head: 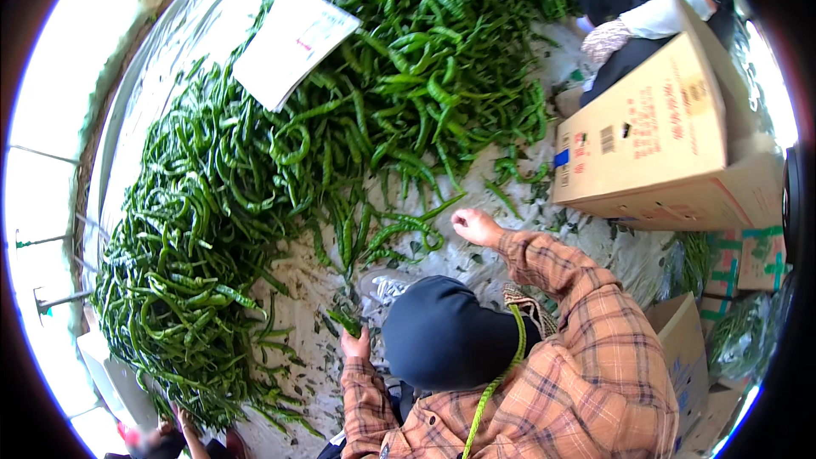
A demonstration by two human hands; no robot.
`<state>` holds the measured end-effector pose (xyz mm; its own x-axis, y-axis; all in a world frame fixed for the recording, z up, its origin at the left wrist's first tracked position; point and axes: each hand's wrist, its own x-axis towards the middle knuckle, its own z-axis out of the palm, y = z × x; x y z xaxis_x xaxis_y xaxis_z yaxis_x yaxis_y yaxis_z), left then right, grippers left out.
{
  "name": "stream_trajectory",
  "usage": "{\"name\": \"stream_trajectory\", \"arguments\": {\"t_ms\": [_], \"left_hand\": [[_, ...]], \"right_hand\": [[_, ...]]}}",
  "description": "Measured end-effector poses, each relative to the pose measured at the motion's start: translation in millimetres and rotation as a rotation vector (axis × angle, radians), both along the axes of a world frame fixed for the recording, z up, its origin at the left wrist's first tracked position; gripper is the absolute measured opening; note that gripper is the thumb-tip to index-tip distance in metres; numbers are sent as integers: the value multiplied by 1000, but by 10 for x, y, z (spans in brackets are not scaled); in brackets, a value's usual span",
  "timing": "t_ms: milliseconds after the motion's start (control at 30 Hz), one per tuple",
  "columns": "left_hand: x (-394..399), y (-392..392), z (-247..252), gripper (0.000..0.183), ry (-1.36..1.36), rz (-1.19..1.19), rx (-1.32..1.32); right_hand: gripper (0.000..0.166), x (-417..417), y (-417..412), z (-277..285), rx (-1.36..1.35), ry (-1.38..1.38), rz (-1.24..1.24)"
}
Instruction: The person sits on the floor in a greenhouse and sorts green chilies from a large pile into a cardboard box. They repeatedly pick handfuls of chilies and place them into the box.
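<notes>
My left hand (356,344) is closed around green chili peppers (345,322), whose ends stick out past the fingers; how many it holds is unclear. My right hand (475,227), its fingers curled, is over the pale ground sheet (465,264), just right of some loose curved peppers (408,224). Whether anything small is between its fingers cannot be seen. A large heap of long green chili peppers (255,172) spreads in front and to the left. My raised knee in dark cloth (443,335) lies between my hands.
White printed sheets (293,48) lie on the heap. An open cardboard box (644,134) stands at right, beside a co-worker's gloved hand (605,41). Another open carton (685,357) is at lower right. Another person's hands (182,421) touch the heap at lower left. A yellow-green cord (494,382) crosses my plaid shirt.
</notes>
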<state>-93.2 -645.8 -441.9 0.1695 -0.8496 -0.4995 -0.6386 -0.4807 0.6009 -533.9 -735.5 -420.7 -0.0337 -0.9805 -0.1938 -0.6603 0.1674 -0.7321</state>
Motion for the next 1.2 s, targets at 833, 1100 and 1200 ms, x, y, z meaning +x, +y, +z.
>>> {"name": "stream_trajectory", "arguments": {"t_ms": [833,1100,1200], "left_hand": [[-987,-2251,-133,53,-192,-141,-112],[-553,-1844,79,37,70,187,-244],[-280,-1946,38,36,-12,320,-270]], "right_hand": [[37,825,-1112,-7,-61,-27,-231],[39,1657,-1324,-701,232,-186,-235],[42,1881,-1491,-489,434,33,-323]]}}
